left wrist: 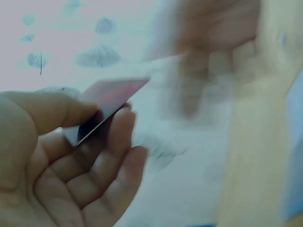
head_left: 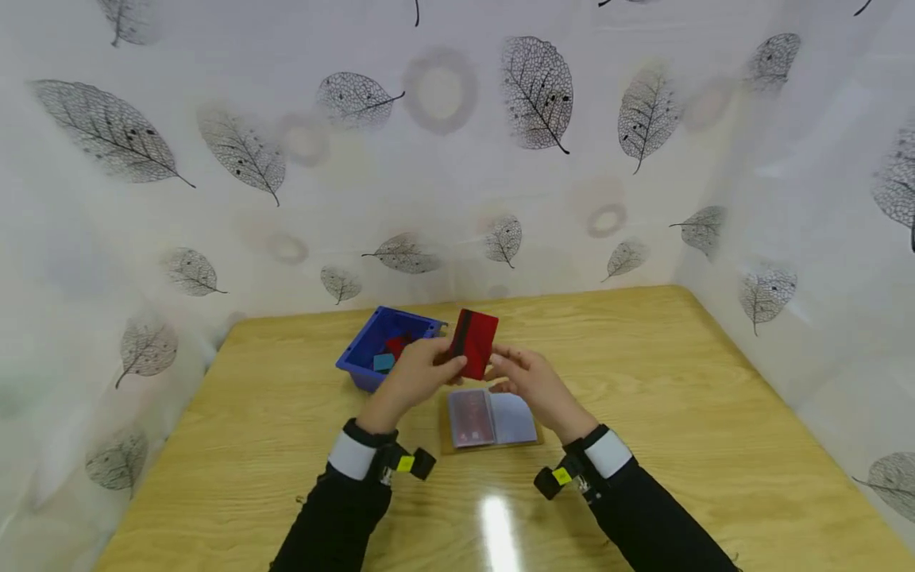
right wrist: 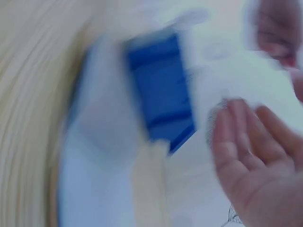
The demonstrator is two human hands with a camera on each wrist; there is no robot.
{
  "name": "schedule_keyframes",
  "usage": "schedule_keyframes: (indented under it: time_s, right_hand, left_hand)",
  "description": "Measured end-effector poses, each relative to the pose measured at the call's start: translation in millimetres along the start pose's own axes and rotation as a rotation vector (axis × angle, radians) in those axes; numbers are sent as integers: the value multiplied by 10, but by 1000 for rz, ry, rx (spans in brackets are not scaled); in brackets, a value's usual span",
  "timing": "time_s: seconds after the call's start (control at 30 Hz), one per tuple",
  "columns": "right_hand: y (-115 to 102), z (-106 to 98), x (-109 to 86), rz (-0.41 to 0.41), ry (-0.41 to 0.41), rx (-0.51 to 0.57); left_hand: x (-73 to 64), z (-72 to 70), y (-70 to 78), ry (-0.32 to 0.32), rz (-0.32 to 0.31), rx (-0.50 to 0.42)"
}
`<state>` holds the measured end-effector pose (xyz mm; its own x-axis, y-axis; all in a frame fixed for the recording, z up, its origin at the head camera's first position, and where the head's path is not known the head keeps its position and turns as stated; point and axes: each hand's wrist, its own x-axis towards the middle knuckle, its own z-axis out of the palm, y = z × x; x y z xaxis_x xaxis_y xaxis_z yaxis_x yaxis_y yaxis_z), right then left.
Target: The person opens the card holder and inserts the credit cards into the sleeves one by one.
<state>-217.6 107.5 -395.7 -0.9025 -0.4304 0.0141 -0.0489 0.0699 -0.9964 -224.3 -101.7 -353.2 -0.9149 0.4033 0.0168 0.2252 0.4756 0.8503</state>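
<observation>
Toward the surface's (head_left: pixel 679 397) far edge, I'm apparently orienting the card (head_left: pixel 479 343), left grip (head_left: pixel 420 369) pinching it, right grip (head_left: pixel 534 385) relaxed; next likely needing alignment.

R hand (right wrist: pixel 258 170) lwr R, fingers extended, L hand (right wrist: pixel 279 28) top R, blurry blue bin (right wrist: pixel 163 90) nr ctr, wood table (right wrist: pixel 28 142) L

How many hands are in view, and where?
2: the left hand pinches the red card; the right hand is just right of it in the head view.
</observation>
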Motion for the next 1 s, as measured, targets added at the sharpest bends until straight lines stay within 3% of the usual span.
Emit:
schedule_keyframes:
  time_s: [0.07,0.13,0.27,0.37,0.53,0.77,1.0]
  right_hand:
    - [-64,-3,11,-5,87,80]
    - [-74,-28,21,5,130,77]
    - [55,-159,39,91,204,-24]
    - [195,-245,39,209,255,-107]
    - [365,-239,58,352,255,-159]
    - [482,-192,96,381,257,-203]
    - [471,-198,80,379,307,-206]
  left_hand:
    - [-39,177,-76,12,27,-40]
    - [-42,308,-156,14,52,2]
    - [-57,444,-320,-2,-35,203]
    - [-63,499,-438,-68,-134,336]
    - [3,568,-521,-151,-174,398]
    - [60,660,-556,-170,-208,566]
    - [18,678,-592,-131,-175,616]
